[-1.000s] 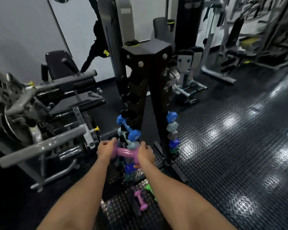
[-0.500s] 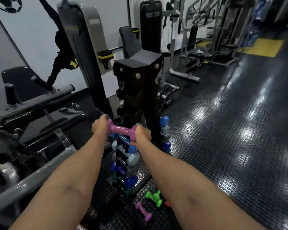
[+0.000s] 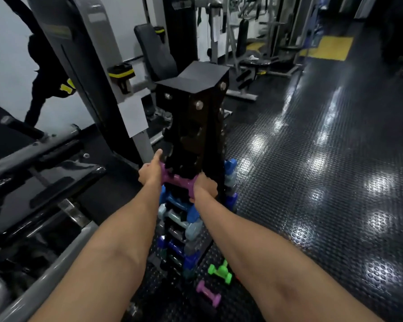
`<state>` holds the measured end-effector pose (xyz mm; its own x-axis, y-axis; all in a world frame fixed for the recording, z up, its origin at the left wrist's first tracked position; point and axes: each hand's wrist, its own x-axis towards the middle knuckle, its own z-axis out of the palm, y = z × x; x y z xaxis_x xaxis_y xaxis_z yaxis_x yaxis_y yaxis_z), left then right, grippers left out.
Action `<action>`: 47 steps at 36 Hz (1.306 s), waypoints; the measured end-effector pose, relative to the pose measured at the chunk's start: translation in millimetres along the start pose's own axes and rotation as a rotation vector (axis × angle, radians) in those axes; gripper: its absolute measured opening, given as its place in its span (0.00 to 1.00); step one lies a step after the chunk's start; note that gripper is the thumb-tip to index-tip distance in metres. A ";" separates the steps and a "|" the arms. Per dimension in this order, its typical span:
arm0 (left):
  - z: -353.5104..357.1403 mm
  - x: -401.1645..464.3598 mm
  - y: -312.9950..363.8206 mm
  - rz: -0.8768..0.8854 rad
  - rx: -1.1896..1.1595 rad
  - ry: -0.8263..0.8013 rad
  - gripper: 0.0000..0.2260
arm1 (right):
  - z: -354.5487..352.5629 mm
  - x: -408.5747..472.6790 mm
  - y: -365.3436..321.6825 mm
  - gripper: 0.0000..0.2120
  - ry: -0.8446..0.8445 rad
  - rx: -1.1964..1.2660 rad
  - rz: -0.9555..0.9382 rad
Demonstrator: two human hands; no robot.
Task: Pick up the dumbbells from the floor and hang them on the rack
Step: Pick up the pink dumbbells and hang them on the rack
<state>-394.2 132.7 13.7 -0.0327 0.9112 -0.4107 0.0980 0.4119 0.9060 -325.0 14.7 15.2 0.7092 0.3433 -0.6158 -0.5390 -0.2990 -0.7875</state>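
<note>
A black tower rack [image 3: 205, 94] stands in front of me, its lower slots filled with several blue and grey dumbbells [image 3: 182, 212]. I hold a pink dumbbell [image 3: 176, 180] level against the rack's near face, above the top blue one. My left hand [image 3: 150, 171] grips its left head and my right hand [image 3: 204, 185] grips its right head. On the floor at the rack's foot lie a green dumbbell [image 3: 220, 273] and a smaller pink dumbbell [image 3: 208, 293].
A weight machine with a grey upright [image 3: 96, 73] stands close on the left, and its padded bars [image 3: 33, 154] reach toward me. More gym machines [image 3: 247, 43] fill the back. Studded black rubber flooring [image 3: 323, 182] spreads to the right.
Both hands have lifted the pink dumbbell from low on the rack up to a slot above the blue one. My view has risen and swung right.
</note>
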 end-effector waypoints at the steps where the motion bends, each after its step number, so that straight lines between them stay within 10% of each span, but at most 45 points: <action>1: 0.5 1.9 0.0 -0.011 -0.012 -0.016 0.25 | 0.8 -1.0 0.7 0.22 -0.002 0.008 -0.006; 25: 6.9 35.0 -3.4 -0.173 -0.064 -0.194 0.32 | 8.0 2.9 35.7 0.21 -0.027 -0.102 -0.353; 34: 11.2 40.6 1.0 -0.198 -0.008 -0.226 0.19 | 9.3 10.5 36.0 0.21 -0.022 -0.130 -0.346; 47: 3.5 16.3 -29.6 -0.058 0.112 -0.090 0.38 | -15.5 7.8 40.3 0.30 -0.107 -0.055 -0.164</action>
<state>-394.2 135.4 -20.2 0.0475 0.8791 -0.4742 0.2095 0.4554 0.8653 -334.1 -8.4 -21.0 0.7315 0.4835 -0.4808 -0.3925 -0.2780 -0.8767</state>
